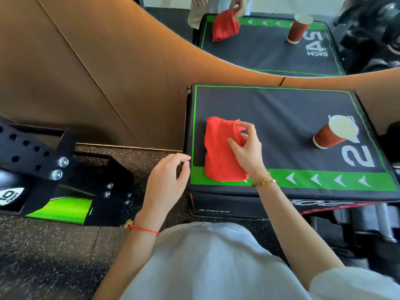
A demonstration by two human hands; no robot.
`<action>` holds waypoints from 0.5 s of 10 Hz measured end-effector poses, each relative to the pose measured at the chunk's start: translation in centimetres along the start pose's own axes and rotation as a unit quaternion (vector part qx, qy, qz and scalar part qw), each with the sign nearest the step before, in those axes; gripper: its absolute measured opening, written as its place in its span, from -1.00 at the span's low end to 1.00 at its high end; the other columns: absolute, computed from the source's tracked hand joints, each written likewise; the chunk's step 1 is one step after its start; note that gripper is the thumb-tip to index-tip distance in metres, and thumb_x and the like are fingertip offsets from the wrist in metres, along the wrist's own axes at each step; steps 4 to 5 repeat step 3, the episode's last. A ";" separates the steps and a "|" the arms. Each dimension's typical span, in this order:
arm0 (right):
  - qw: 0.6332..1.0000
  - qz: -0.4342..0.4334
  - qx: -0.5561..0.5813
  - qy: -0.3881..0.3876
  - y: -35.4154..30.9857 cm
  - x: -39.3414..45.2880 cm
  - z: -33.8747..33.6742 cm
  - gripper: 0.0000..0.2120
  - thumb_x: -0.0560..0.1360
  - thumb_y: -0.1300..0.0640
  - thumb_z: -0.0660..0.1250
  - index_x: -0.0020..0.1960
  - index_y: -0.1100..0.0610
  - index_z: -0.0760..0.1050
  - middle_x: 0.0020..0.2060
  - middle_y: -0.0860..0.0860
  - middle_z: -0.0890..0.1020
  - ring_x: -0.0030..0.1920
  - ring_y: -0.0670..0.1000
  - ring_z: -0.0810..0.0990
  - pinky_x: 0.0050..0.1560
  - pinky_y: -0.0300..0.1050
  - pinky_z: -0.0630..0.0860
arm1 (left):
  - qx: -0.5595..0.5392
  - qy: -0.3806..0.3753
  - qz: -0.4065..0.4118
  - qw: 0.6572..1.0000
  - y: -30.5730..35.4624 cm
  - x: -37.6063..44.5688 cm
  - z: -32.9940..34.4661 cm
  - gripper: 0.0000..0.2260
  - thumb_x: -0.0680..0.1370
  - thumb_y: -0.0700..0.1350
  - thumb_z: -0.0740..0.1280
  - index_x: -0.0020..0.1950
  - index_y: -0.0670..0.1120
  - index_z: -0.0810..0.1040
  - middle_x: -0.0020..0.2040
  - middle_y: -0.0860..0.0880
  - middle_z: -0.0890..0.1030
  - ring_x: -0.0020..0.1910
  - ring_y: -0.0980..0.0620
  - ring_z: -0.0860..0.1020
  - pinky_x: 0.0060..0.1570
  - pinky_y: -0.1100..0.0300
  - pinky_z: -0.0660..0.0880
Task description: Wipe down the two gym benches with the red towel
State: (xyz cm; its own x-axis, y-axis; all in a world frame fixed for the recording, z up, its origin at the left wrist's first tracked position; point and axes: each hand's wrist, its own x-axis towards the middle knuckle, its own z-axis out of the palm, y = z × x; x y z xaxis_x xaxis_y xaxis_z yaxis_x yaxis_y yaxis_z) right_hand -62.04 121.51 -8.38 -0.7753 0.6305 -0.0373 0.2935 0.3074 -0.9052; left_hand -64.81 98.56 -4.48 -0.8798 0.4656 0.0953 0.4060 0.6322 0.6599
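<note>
Head view | right hand (245, 148) pinches upper right fold of red towel (220, 150), thumb and fingers closed on cloth | left hand (166, 182) loose, fingers curled apart, holds nothing, just off box's left edge | towel folded, lying on black-green padded box (292, 118), near left corner | red paper cup (334, 133) upright, far right | mirror above repeats scene

One red towel (223, 148), one red paper cup (332, 135) and one black padded box (281, 126) edged in green are counted, with two hands (246, 146) in frame, one bracelet at each wrist; four bolts (60, 168) are seen on the black equipment.
</note>
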 end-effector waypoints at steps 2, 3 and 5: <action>0.996 0.047 -0.080 0.015 1.7 -0.3 -1.6 -0.61 0.41 0.16 0.39 0.19 -0.06 0.40 -0.25 -0.11 0.61 -0.26 -0.08 0.54 -0.23 -0.20 0.32 | 0.010 -0.047 0.028 0.998 -0.7 2.4 0.3 -0.83 0.61 -0.13 0.27 0.13 -0.05 0.62 0.05 0.07 0.65 0.07 0.06 0.59 0.09 0.10 0.52; 0.984 0.046 -0.167 0.031 1.7 -0.7 -2.1 -0.54 0.40 0.13 0.39 0.25 -0.06 0.36 -0.10 -0.15 0.65 -0.12 0.02 0.58 -0.17 -0.15 0.31 | 0.008 -0.049 0.037 0.998 -0.9 3.3 0.7 -0.83 0.60 -0.15 0.27 0.12 -0.05 0.62 0.05 0.06 0.65 0.07 0.06 0.59 0.09 0.12 0.51; 0.984 0.046 -0.167 0.031 1.7 -0.7 -2.1 -0.54 0.40 0.13 0.39 0.25 -0.06 0.36 -0.10 -0.15 0.65 -0.12 0.02 0.58 -0.17 -0.15 0.31 | 0.008 -0.049 0.037 0.998 -0.9 3.3 0.7 -0.83 0.60 -0.15 0.27 0.12 -0.05 0.62 0.05 0.06 0.65 0.07 0.06 0.59 0.09 0.12 0.51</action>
